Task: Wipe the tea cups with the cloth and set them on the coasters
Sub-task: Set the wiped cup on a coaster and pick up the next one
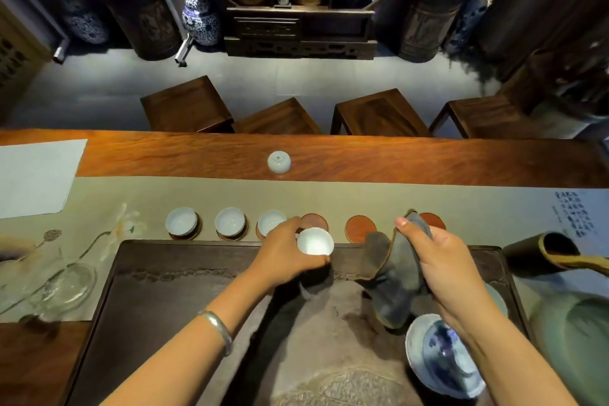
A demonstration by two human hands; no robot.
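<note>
My left hand (286,254) grips a white tea cup (315,241) upright, just in front of a bare round coaster (315,221). My right hand (438,260) holds a dark grey cloth (390,277) that hangs down over the dark tea tray (158,273). Three white cups (181,221) (230,221) (271,222) stand on coasters in a row to the left. Two more bare coasters (360,228) (435,220) lie to the right; the cloth partly hides the far one. One more cup (278,162) lies upside down on the wooden table beyond the runner.
A blue-and-white bowl (441,359) sits on the tray's right side under my right forearm. Glass vessels (62,287) stand at the left, a dark scoop holder (540,254) at the right. Wooden stools (379,115) line the table's far side.
</note>
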